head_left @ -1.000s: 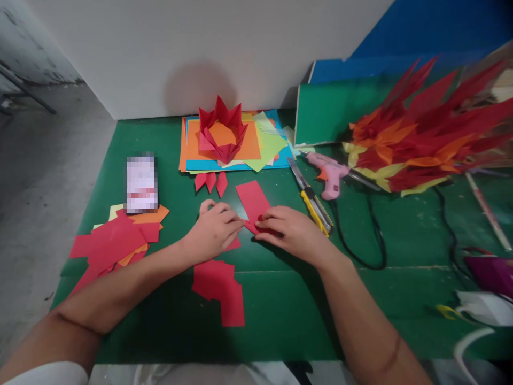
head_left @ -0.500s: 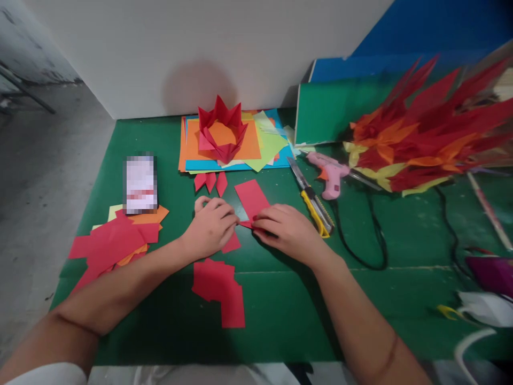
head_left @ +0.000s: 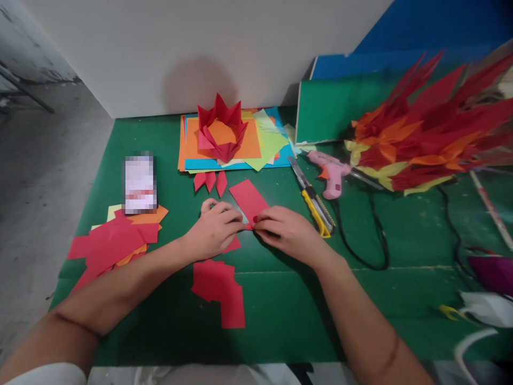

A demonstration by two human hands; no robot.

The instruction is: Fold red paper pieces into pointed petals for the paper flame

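Observation:
Between my hands is a small folded piece of red paper (head_left: 249, 226), pinched at its ends and mostly hidden by my fingers. My left hand (head_left: 218, 225) is closed on its left end, my right hand (head_left: 284, 231) on its right end. Just beyond them lies a red paper rectangle (head_left: 246, 195). Another bit of red paper (head_left: 232, 244) shows partly under my left hand. Closer to me is a small pile of red paper pieces (head_left: 224, 291). Several folded red pointed pieces (head_left: 210, 183) lie beyond my left hand.
A red folded-paper ring (head_left: 204, 133) rests on stacked coloured sheets (head_left: 192, 164). To the right lie a yellow utility knife (head_left: 315, 206), a pink glue gun (head_left: 332, 171) with its cord, and a red-orange paper flame bundle (head_left: 433, 144). Left are a blurred phone-like object (head_left: 139, 184) and paper scraps (head_left: 116, 240).
The fingers of both hands have drawn closer together over the folded red paper. My left hand has shifted slightly right, and the red rectangle beyond has slid a little left.

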